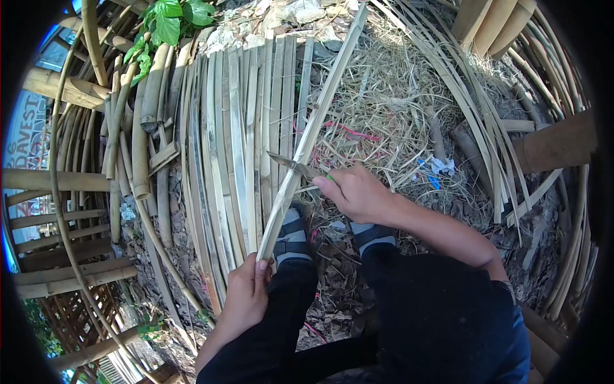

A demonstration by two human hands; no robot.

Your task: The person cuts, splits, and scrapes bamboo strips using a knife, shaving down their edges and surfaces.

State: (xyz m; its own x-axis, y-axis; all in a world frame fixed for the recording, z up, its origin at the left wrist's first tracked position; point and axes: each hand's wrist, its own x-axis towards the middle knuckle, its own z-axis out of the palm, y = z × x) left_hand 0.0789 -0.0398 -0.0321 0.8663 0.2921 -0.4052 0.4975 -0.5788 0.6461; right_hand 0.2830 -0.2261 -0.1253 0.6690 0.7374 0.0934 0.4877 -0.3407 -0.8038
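Observation:
A long pale bamboo strip (pixel 321 115) slants from my left knee up to the top of the head view. My left hand (pixel 248 291) is closed around its near end. In my right hand (pixel 355 195) is a knife, its handle mostly hidden by the fingers with a bit of green showing. The knife blade (pixel 289 162) lies across the strip, touching it near the middle. Left of the strip, many split bamboo slats (pixel 236 128) lie side by side on the ground. Both my feet, in strapped sandals (pixel 294 233), are just below the blade.
Shavings (pixel 403 89) cover the ground ahead, with a red string (pixel 352 131) and a blue-and-white scrap (pixel 438 169). Thin strips (pixel 473 109) lean at the right. Bamboo poles (pixel 153 96) and a slatted bamboo frame (pixel 57 182) stand at the left. Green leaves (pixel 169 22) hang at the top.

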